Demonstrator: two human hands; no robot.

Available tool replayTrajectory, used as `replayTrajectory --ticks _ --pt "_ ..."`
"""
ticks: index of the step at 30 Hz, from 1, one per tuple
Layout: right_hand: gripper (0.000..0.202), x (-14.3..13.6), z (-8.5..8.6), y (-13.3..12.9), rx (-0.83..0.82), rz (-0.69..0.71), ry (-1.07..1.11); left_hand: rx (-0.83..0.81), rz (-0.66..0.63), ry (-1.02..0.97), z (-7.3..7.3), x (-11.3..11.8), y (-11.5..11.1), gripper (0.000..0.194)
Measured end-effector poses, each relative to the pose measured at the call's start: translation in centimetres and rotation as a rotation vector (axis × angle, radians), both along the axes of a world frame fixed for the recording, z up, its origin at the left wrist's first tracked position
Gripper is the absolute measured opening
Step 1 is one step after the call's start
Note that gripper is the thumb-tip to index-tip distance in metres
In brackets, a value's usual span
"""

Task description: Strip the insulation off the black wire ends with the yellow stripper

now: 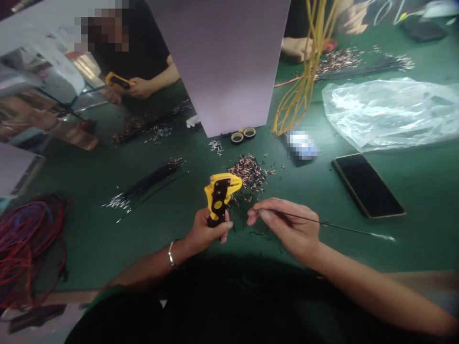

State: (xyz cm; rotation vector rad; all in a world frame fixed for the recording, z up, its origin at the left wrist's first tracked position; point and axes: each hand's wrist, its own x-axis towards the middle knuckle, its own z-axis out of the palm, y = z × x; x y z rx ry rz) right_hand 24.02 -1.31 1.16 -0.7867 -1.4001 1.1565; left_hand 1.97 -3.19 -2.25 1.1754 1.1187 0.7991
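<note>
My left hand (206, 231) is wrapped round the handle of a yellow and black wire stripper (219, 193), whose head points up. Pinched between the thumb and fingers of my right hand (294, 227) is a thin black wire (340, 228). Its pale, silvery end stretches out to the right, while the other end is hidden at my fingertips. A gap separates the wire from the stripper. Just behind the stripper lies a heap of black and copper-coloured wire scraps (251, 171). A bundle of black wires (147, 185) rests to the left.
Two tape rolls (243, 136) and small silvery pieces (215, 146) lie by a pale upright panel (229, 62). To the right are a phone (369, 185), a clear plastic bag (394, 112) and yellow cables (299, 91). Red cables (32, 243) lie left. Co-workers' hands (141, 88) show beyond.
</note>
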Motion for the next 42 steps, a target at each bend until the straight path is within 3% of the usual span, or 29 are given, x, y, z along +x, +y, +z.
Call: replayTrajectory --ticks 7,12,16,22,33,42 --pt "0.016 0.0 -0.1 0.1 -0.054 -0.008 0.018 -0.046 -0.066 -0.154 0.6 0.2 0.4 0.025" --pt "0.016 0.3 -0.2 0.0 -0.098 -0.046 0.048 -0.11 -0.205 -0.366 1.0 0.3 0.9 0.043" --pt "0.014 0.3 -0.5 -0.1 -0.167 -0.036 0.134 -0.18 -0.215 -0.488 1.0 0.2 1.2 0.052" --pt "0.007 0.2 -1.0 0.9 -0.327 -0.034 0.305 -0.183 -0.231 -0.497 0.9 -0.2 1.3 0.053" --pt "0.007 1.4 0.0 3.0 -0.553 0.041 0.412 -0.212 -0.36 -0.511 0.8 -0.6 1.6 0.056" --pt "0.005 1.4 -0.5 3.5 -0.635 0.133 0.467 -0.278 -0.471 -0.533 1.3 -0.5 1.4 0.057"
